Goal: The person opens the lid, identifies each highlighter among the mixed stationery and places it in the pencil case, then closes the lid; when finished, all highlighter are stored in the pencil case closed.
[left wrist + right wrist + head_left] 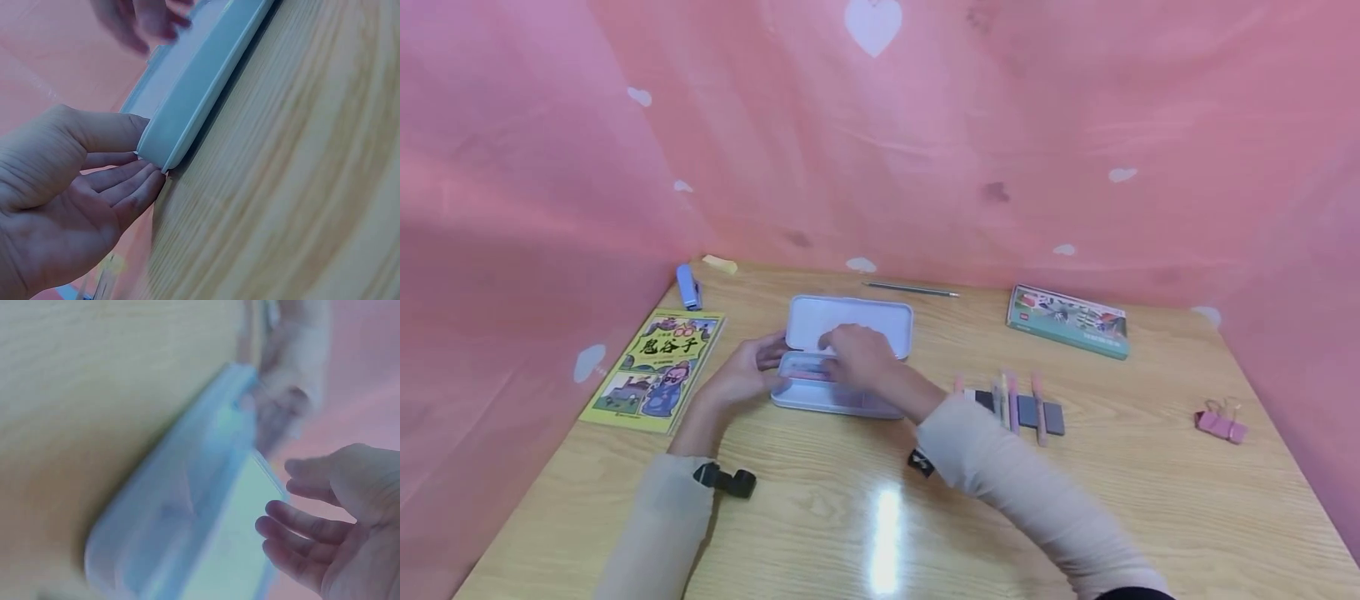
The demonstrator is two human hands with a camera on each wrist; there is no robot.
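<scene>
A light blue pencil case (850, 310) lies on the table with its lid swung back. Inside its tray shows a slim pink item (807, 376). My left hand (742, 372) grips the case's left end; in the left wrist view the thumb (119, 132) is on the rim and the other fingers are against the outer side below. Over the case hovers my right hand (859, 357), covering part of the tray and lid in the head view. In the right wrist view its fingers (306, 528) are loosely bent and apart, with nothing between them.
Right of the case lie several pens (1013, 404) across grey and dark blocks (1054, 418). Behind is a pencil (912, 290); a teal box (1067, 321) is back right, a pink binder clip (1221, 423) far right. Left are a comic book (655, 371), blue stapler (688, 287) and yellow piece (720, 264).
</scene>
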